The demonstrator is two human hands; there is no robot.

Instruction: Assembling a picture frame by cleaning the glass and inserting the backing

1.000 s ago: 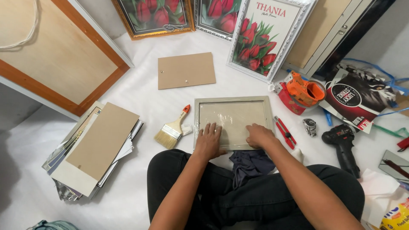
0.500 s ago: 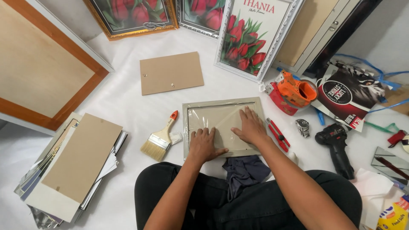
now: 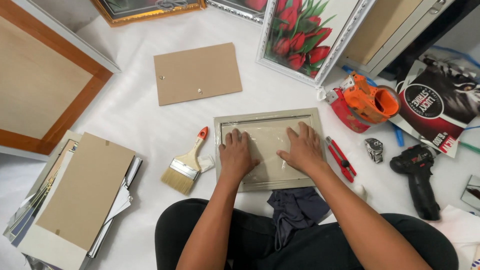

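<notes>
Both hands, left hand (image 3: 236, 156) and right hand (image 3: 301, 149), are pressed flat, apart, on the small frame (image 3: 268, 120), its long axis running left-right directly ahead.

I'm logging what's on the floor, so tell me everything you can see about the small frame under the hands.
The small picture frame is rectangular, pale grey-beige, looks like wood or moulded plastic. It lies flat on the white sheet, long side across, in front of the person's lap. A glossy clear pane or film fills its recess. The left hand and right hand press flat on it, fingers spread. A dark cloth touches its near edge; a paintbrush lies just beside it.
</notes>
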